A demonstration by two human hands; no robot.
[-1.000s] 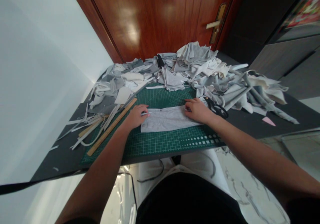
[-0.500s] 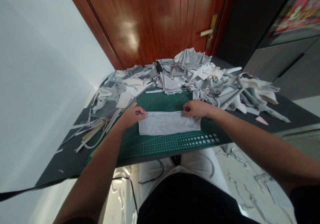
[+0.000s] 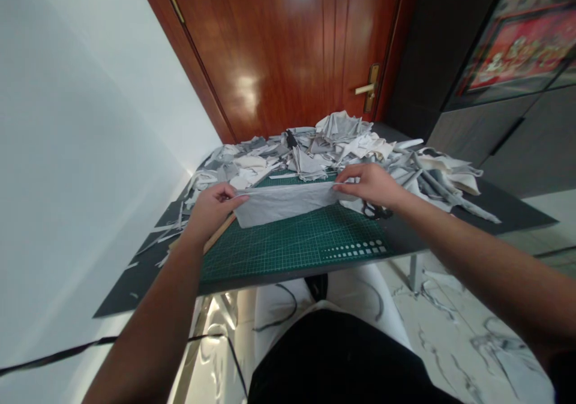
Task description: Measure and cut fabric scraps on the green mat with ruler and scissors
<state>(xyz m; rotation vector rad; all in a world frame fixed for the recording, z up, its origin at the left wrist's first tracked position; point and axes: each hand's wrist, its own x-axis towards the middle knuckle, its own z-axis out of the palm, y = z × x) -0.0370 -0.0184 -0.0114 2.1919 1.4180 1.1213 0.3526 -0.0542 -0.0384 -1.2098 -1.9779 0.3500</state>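
A light grey rectangular piece of fabric (image 3: 282, 203) hangs stretched between my two hands, lifted just above the green cutting mat (image 3: 297, 242). My left hand (image 3: 211, 207) pinches its upper left corner with closed fingers. My right hand (image 3: 371, 183) pinches the upper right corner. Black scissors (image 3: 375, 212) lie on the mat right under my right wrist. A wooden ruler (image 3: 218, 233) pokes out below my left hand.
A big heap of grey and white fabric scraps (image 3: 342, 149) covers the back of the dark table (image 3: 135, 278). Strips of offcuts (image 3: 180, 224) lie at the left. A wooden door (image 3: 292, 50) stands behind, a white wall at the left.
The fabric lay flat on the mat under my hands. Both hands pinched its top edge and have lifted it up and away from me; the camera has tilted upward.
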